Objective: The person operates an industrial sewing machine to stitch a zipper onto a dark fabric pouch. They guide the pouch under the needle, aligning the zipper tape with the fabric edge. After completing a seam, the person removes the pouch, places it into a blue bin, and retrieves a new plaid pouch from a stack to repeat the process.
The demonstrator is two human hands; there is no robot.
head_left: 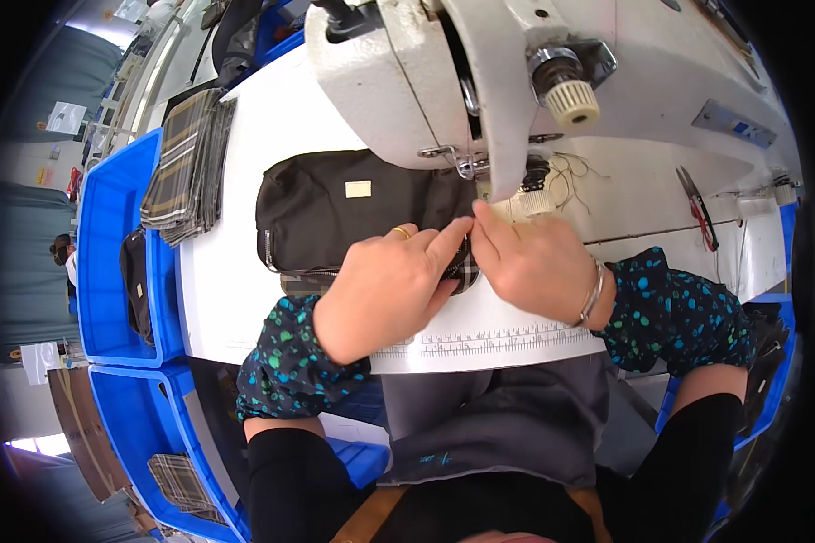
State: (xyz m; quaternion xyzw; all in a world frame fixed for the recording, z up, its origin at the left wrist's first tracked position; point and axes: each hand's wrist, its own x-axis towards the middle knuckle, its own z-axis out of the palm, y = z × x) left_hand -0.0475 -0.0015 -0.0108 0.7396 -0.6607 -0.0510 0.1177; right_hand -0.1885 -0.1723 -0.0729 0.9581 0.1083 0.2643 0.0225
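My left hand grips the near right corner of a dark brown zippered fabric bag with a small cream label, its index finger pointing toward the needle area. My right hand is closed at the same corner, its fingertips meeting my left index finger just below the presser foot of a white sewing machine. Plaid fabric shows under the bag's near edge. Both hands' fingertips partly hide what they pinch.
A stack of plaid fabric lies at the left. Blue bins flank the white work surface, one holding a dark bag. Red-handled scissors and loose threads lie right of the needle. A printed ruler runs along the near edge.
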